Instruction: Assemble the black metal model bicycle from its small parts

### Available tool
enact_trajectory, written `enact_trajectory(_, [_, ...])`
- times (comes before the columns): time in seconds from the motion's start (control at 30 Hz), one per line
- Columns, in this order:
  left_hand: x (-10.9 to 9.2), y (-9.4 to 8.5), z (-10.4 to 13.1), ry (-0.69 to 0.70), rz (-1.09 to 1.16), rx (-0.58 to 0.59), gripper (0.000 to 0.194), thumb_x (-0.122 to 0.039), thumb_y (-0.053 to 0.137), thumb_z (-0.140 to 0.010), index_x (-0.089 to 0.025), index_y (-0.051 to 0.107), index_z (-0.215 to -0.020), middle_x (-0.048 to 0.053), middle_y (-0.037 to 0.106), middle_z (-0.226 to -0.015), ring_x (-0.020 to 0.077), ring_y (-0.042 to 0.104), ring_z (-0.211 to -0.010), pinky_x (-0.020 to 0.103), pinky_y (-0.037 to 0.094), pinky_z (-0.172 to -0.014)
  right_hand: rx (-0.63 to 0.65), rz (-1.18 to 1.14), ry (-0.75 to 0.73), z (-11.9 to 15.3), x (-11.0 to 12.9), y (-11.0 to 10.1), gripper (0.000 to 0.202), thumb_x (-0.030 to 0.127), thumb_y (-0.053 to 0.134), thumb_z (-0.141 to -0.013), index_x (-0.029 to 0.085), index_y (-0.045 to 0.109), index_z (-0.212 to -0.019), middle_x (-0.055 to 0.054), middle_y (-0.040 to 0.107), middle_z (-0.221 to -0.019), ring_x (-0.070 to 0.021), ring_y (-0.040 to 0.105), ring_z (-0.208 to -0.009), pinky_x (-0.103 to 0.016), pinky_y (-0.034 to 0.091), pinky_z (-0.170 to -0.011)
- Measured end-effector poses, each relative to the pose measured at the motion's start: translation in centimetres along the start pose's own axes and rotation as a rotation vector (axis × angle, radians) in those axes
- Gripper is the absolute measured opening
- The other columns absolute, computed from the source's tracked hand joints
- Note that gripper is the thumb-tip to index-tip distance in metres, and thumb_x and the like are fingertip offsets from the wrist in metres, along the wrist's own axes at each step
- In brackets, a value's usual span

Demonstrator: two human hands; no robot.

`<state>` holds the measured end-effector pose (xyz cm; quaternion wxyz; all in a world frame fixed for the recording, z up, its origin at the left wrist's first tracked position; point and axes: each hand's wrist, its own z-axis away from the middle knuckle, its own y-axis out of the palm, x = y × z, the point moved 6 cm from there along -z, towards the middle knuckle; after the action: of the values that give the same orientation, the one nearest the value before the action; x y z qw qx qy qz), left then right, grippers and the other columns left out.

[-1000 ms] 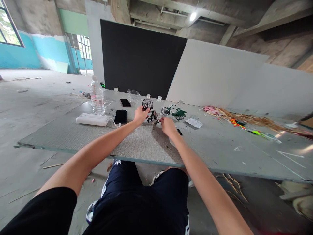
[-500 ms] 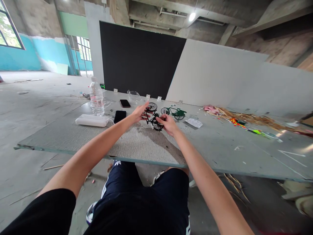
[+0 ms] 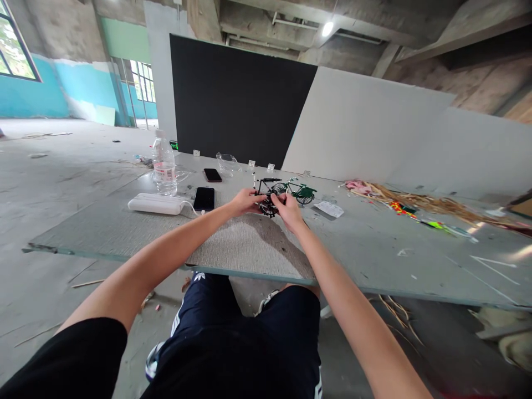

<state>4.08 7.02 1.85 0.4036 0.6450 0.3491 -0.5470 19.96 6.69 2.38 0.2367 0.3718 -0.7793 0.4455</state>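
Note:
A small black model bicycle [image 3: 268,206] is held above the table between my two hands. My left hand [image 3: 246,201] grips its left side, with the thumb stretched across toward the middle of the frame. From the right, my right hand [image 3: 288,209] pinches it near a wheel. The fingers partly cover the wheels, so their exact grip is hidden. Just behind my right hand, a green model bicycle [image 3: 305,192] stands upright on the table. A white printed paper [image 3: 329,209] lies to the right of it.
On the left stand a clear plastic bottle [image 3: 164,169] and a white power strip-like device [image 3: 154,204] with a cable. Two phones, one nearer [image 3: 204,198] and one farther [image 3: 213,175], lie close by. Dried straw strips [image 3: 399,200] cover the right back. The table's front edge [image 3: 257,275] is above my legs.
The black bicycle has been turned, so its wheel no longer points up beside my left hand. My left hand has come lower and closed around its frame. My right hand has barely shifted.

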Motion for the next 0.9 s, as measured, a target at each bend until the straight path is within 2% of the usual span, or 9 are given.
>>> enact_trajectory(0.1, [0.1,-0.6,-0.1,-0.008,0.033,-0.093,0.011,-0.024,0.066,-0.092,-0.014,0.062,-0.09,0.006,0.071,-0.084,0.0148,0.069,-0.07,0.036,0.061,-0.077,-0.069,0.124,0.025,0.0,0.3,-1.2,0.049,0.065,0.032,-0.099,0.023,0.055,-0.09,-0.004,0.061,-0.078,-0.0225,0.06,-0.078,-0.033,0.048,-0.075])
enact_trajectory(0.2, [0.0,-1.0,-0.3,0.006,0.033,-0.141,0.012,-0.027,0.061,-0.095,-0.017,0.056,-0.092,0.005,0.069,-0.084,0.0156,0.07,-0.072,0.036,0.061,-0.076,-0.037,0.249,-0.067,0.1,1.4,-2.0,0.05,0.048,0.021,-0.105,0.021,0.062,-0.096,-0.009,0.068,-0.088,-0.0243,0.062,-0.086,-0.034,0.046,-0.081])
enact_trajectory(0.27, [0.0,-1.2,-0.5,0.021,0.023,-0.167,0.012,-0.028,0.059,-0.096,-0.018,0.053,-0.094,0.004,0.067,-0.084,0.0153,0.07,-0.07,0.036,0.061,-0.075,0.032,0.3,-0.15,0.2,1.9,-2.1,0.045,0.042,0.027,-0.105,0.019,0.066,-0.101,-0.011,0.071,-0.095,-0.0251,0.064,-0.091,-0.033,0.045,-0.083])
enact_trajectory(0.37, [0.3,-1.6,-0.9,0.055,-0.012,-0.222,0.011,-0.028,0.058,-0.097,-0.019,0.052,-0.093,0.002,0.065,-0.083,0.0135,0.068,-0.069,0.033,0.06,-0.074,0.091,0.317,-0.226,0.5,2.4,-2.1,0.033,0.038,0.042,-0.101,0.018,0.067,-0.11,-0.01,0.074,-0.093,-0.0233,0.065,-0.085,-0.031,0.045,-0.079])
enact_trajectory(0.53, [0.2,-2.3,-1.1,0.144,-0.186,-0.292,0.01,-0.027,0.058,-0.095,-0.018,0.054,-0.092,0.004,0.065,-0.087,0.0131,0.067,-0.069,0.028,0.059,-0.069,0.105,0.48,-0.342,1.3,3.4,-1.5,0.023,0.035,0.05,-0.098,0.022,0.069,-0.102,-0.006,0.074,-0.091,-0.0206,0.064,-0.08,-0.027,0.039,-0.07])
enact_trajectory(0.67, [-0.1,-2.6,-0.9,0.177,-0.299,-0.318,0.013,-0.029,0.06,-0.094,-0.017,0.055,-0.092,0.007,0.066,-0.092,0.0133,0.066,-0.069,0.025,0.057,-0.063,0.127,0.592,-0.354,1.7,3.8,-1.0,0.02,0.031,0.051,-0.097,0.022,0.069,-0.1,-0.006,0.074,-0.09,-0.0206,0.063,-0.077,-0.026,0.033,-0.063])
enact_trajectory(0.9, [-0.5,-2.6,-0.7,0.188,-0.37,-0.318,0.012,-0.028,0.058,-0.095,-0.016,0.055,-0.093,0.006,0.066,-0.087,0.011,0.063,-0.058,0.025,0.056,-0.058,0.091,0.592,-0.352,1.7,3.9,-1.0,0.02,0.034,0.052,-0.097,0.023,0.069,-0.099,-0.005,0.074,-0.087,-0.0198,0.062,-0.074,-0.027,0.03,-0.062])
